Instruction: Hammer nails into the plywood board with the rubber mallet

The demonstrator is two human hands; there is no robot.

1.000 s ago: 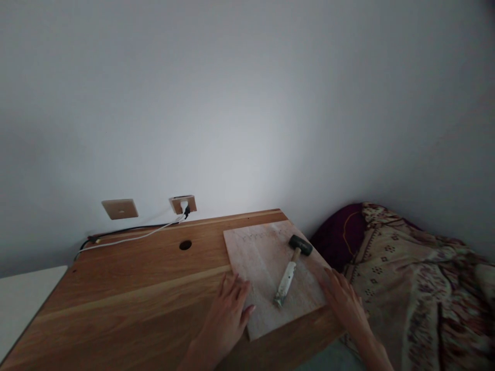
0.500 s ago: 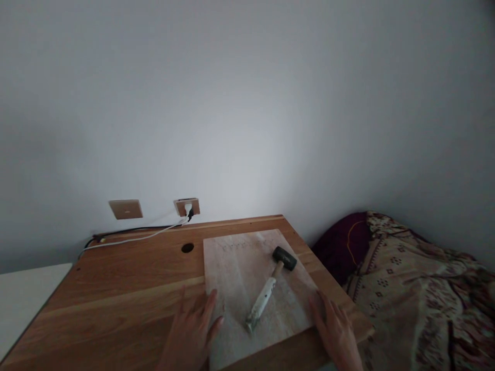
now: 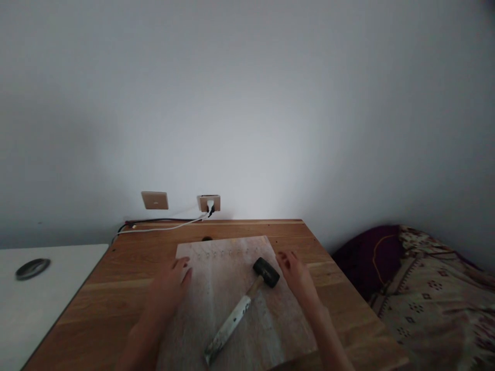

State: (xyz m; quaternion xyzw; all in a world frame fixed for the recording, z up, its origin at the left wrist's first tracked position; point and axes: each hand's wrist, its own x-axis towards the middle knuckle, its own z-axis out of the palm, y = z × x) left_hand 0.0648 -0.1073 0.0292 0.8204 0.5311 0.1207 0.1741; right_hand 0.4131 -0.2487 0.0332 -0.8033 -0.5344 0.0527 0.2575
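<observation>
The pale board (image 3: pixel 216 288) lies flat on the desk (image 3: pixel 342 288), a mallet (image 3: pixel 237 314) resting slantwise on it, black head toward the board's right edge. My left hand (image 3: pixel 168 286) is at the board's left edge, my right hand (image 3: pixel 297 275) at its right, fingers loosely bent; I can't tell whether either grips it. Beyond the board a white cable (image 3: pixel 166 228) reaches a wall socket (image 3: pixel 217 201); well right of it lies patterned cloth (image 3: pixel 429 319).

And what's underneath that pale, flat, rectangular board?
The pale, flat, rectangular board lies on a brown wooden table; its far edge partly hides a dark, rounded hole. Anything else beneath is covered from view.
</observation>
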